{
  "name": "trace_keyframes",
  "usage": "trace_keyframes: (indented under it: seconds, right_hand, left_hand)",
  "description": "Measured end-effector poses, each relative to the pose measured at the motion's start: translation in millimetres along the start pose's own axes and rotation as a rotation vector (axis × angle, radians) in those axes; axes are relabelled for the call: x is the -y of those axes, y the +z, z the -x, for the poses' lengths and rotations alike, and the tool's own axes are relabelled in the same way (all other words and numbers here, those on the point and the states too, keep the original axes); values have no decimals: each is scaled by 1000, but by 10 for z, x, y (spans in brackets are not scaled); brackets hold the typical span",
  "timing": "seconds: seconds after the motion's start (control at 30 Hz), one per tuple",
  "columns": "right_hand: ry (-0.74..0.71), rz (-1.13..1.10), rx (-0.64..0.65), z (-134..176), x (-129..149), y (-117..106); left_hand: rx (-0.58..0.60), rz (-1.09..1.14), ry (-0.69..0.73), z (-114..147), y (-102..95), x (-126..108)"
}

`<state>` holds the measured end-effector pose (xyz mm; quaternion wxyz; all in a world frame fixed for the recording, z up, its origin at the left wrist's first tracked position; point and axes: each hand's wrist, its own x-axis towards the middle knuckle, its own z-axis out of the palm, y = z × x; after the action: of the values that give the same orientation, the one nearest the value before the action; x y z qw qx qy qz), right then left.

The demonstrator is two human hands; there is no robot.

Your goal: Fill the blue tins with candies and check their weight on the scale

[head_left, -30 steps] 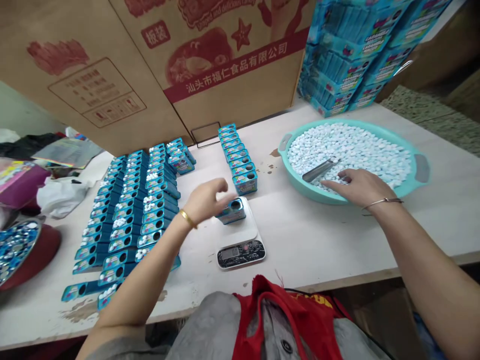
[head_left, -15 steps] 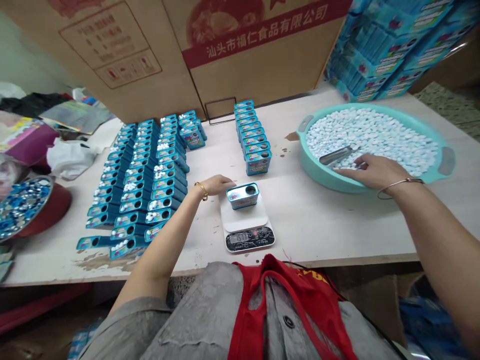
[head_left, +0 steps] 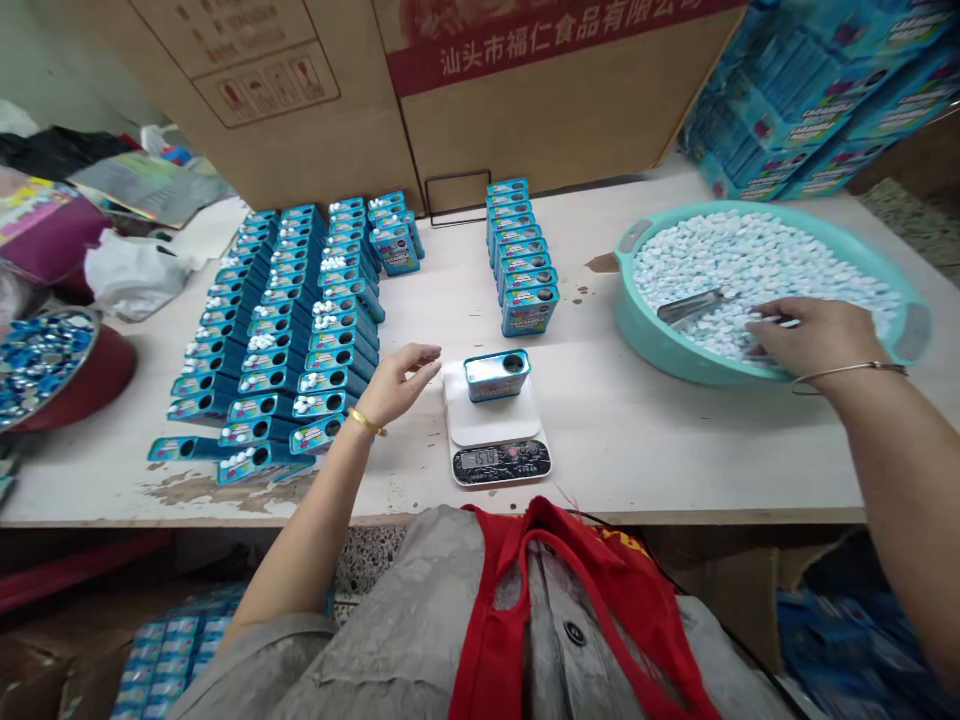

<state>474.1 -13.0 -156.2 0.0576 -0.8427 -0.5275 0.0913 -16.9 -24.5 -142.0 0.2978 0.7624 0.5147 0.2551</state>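
On the white digital scale (head_left: pixel 489 425) stands a small blue tin (head_left: pixel 496 377) with a round dark hole in its top. My left hand (head_left: pixel 401 382) is just left of the scale, fingers apart and holding nothing. Over at the right, my right hand (head_left: pixel 814 335) reaches into a turquoise basin (head_left: pixel 667 352) full of white candies (head_left: pixel 780 250). Its fingers are curled together at the candies, with white pieces between them; how many is hidden. A metal scoop (head_left: pixel 690 306) lies on the candies, left of that hand.
Rows of blue tins (head_left: pixel 274 325) fill the left, many with candies at their holes. Another row of tins (head_left: pixel 529 305) stands behind the scale. A cardboard box (head_left: pixel 540 120), stacked blue packs (head_left: pixel 795 120) and a red bowl (head_left: pixel 97 370) of shiny blue pieces surround the work area.
My left hand has drawn back leftward from the tin and opened. My right hand has shifted right in the basin, its fingers curling inward. The scale's digits have changed.
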Motion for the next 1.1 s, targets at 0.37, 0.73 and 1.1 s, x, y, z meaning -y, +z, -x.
trace_keyframes:
  seconds: [0.37,0.73,1.1]
  right_hand:
    - [-48,-1339,64,1195,1223,93]
    - [677,-2321,685,1796,2008,325]
    - [697,-2331,708,1780,2001,320]
  left_hand:
    - [-62,51,96,39,573,-235]
    - [-147,-647,504,115,426,-598]
    - [-224,-482,350,108,528,-435]
